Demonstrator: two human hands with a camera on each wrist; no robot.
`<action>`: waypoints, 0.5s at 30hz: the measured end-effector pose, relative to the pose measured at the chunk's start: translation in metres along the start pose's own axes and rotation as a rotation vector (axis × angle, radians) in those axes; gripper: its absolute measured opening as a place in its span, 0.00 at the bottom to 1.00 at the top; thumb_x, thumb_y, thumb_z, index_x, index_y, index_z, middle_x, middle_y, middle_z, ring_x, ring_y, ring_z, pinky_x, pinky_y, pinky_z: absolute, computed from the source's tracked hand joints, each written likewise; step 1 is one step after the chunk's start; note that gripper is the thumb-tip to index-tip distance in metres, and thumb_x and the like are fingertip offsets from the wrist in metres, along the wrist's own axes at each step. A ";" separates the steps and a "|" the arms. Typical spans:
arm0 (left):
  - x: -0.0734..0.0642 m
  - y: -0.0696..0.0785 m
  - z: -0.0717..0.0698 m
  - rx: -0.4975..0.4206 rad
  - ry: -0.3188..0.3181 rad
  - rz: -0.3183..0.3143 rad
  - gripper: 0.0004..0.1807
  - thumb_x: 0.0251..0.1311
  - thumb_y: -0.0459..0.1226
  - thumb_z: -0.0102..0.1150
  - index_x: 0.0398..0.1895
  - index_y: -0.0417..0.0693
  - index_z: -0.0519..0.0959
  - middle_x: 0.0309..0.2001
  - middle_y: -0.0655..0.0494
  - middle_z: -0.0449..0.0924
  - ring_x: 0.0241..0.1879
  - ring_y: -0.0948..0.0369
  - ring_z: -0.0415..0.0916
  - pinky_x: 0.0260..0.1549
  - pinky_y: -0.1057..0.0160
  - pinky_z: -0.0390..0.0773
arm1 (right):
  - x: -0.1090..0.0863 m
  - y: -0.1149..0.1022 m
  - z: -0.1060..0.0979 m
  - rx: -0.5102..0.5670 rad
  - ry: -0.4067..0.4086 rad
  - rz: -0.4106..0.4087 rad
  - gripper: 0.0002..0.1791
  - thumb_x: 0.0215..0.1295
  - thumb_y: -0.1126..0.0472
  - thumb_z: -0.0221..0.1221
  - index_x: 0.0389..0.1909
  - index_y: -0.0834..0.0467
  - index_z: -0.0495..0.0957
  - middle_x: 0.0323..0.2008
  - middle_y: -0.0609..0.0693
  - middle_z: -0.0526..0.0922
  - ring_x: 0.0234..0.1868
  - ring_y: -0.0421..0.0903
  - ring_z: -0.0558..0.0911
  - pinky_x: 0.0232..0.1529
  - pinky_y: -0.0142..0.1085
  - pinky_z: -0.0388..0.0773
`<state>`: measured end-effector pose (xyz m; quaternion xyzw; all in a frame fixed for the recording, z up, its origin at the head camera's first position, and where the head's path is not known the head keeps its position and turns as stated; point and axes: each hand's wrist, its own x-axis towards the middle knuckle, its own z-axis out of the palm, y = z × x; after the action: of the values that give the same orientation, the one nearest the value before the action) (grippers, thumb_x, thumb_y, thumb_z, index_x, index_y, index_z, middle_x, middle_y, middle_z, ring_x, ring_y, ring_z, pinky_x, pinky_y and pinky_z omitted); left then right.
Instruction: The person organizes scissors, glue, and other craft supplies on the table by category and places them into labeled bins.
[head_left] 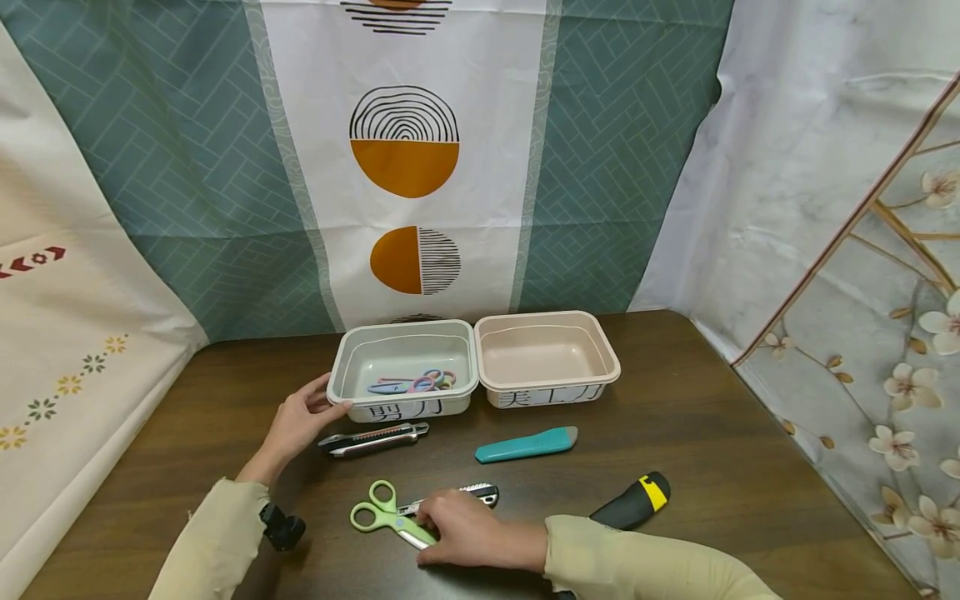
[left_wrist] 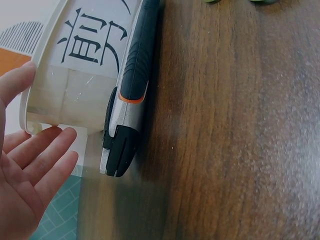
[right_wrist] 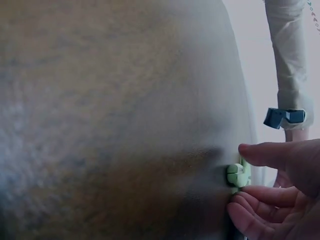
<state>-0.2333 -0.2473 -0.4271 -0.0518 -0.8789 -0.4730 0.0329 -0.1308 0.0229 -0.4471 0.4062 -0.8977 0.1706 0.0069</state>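
My left hand holds the left front corner of a pale grey-green box, thumb at the rim and fingers along the side. Inside that box lie scissors with pink and blue handles. A black and silver utility knife rests just in front of the box. My right hand pinches the blade end of light green scissors on the table; their tip shows between thumb and fingers in the right wrist view. Behind this hand lies a silver and black utility knife, partly covered.
A beige-pink box with a written label stands against the grey-green one. A teal utility knife lies in front of it. Farther right is a black and yellow cutter, partly behind the right sleeve. Curtains hang around the wooden table.
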 end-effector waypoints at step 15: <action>0.000 0.001 0.000 0.000 -0.004 0.000 0.39 0.54 0.47 0.61 0.65 0.37 0.59 0.54 0.35 0.71 0.49 0.45 0.74 0.43 0.49 0.75 | 0.005 -0.003 0.001 0.040 0.002 0.040 0.07 0.37 0.65 0.66 0.17 0.50 0.80 0.11 0.34 0.68 0.14 0.26 0.60 0.15 0.19 0.55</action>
<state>-0.2328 -0.2463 -0.4261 -0.0527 -0.8789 -0.4730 0.0311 -0.1316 0.0175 -0.4462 0.3882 -0.9020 0.1889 -0.0035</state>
